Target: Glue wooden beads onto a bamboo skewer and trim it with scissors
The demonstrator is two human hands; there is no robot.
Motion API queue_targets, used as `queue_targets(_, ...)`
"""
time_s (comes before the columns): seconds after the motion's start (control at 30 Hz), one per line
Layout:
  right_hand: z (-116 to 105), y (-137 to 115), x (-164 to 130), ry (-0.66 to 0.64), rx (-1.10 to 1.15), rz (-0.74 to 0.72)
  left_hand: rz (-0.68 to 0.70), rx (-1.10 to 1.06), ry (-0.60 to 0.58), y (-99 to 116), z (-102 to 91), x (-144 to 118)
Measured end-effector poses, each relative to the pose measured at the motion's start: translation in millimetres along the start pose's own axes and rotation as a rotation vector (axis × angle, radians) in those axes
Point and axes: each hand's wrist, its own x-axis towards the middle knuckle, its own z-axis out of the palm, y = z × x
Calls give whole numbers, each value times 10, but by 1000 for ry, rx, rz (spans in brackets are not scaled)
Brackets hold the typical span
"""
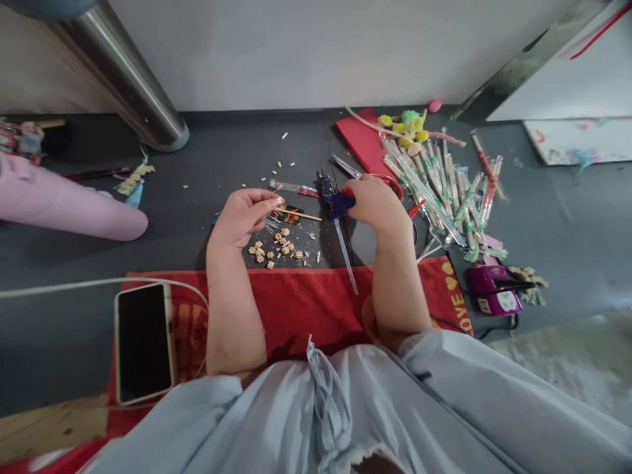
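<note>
My left hand point(243, 218) pinches a small pale wooden piece point(280, 201) at its fingertips, with a thin wooden stick point(303, 214) reaching right from there. My right hand point(379, 201) is wrapped round a dark blue glue gun point(333, 199), whose nozzle points away from me. A clear glue stick point(347, 258) juts out of its back toward the red cloth. Below my left hand lie several little wooden pieces point(284, 243) among crumbs. Between the hands, a small patterned packet point(291, 216) is partly covered by the stick.
Scissors point(347, 166) and a red sheet point(363, 141) lie beyond my right hand. Many wrapped sticks point(457, 191) are heaped at right, near a purple device point(494, 289). A phone point(144, 342) rests on the red cloth point(306, 296). A metal leg point(128, 79) and pink cylinder point(69, 201) stand left.
</note>
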Motion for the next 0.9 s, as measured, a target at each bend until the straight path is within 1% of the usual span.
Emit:
queue_targets(0.1,9,-4,8,15,-60,50,1,17,-6,2,1,5)
queue_targets(0.2,0,20,9,34,-52,-18,1,35,-10,12,9,4)
queue_targets(0.33,-23,106,4,66,9,-52,-18,76,3,22,20,-2)
queue_targets(0.5,-59,221,-13,97,146,-66,-6,41,1,35,29,-5)
queue_targets(0.73,-129,256,-34,108,246,-111,-9,29,66,64,56,7)
queue_targets(0.9,-166,221,-33,78,306,-176,-25,66,123,66,62,15)
